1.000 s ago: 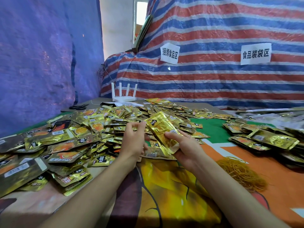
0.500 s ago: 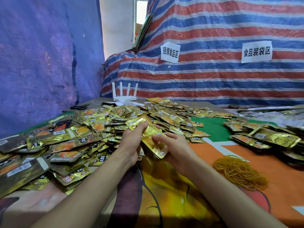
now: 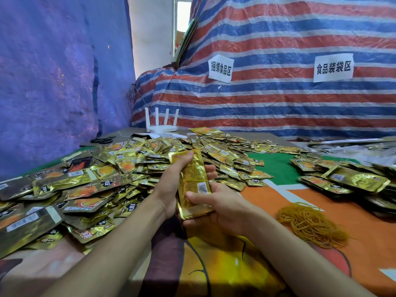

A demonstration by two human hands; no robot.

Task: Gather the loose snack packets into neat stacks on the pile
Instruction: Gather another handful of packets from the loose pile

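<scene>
Both hands hold one small stack of gold snack packets [image 3: 194, 183] upright over the table's near middle. My left hand [image 3: 171, 181] grips its left edge, fingers curled over the top. My right hand [image 3: 216, 209] cups the bottom end, thumb pressed on the front packet. A big heap of loose gold packets [image 3: 90, 183] spreads across the left and back of the table. A smaller pile of gold packets [image 3: 342, 181] lies at the right.
A tangle of yellow rubber bands [image 3: 310, 226] lies on the orange cloth to the right of my hands. A white router [image 3: 161, 127] and black scissors [image 3: 102, 139] sit at the back. Striped tarpaulin [image 3: 278, 93] with two paper signs rises behind the table.
The packets held tilted in my right hand have been squared into an upright stack between both hands and drawn closer to me. My left hand moved from the heap onto the stack.
</scene>
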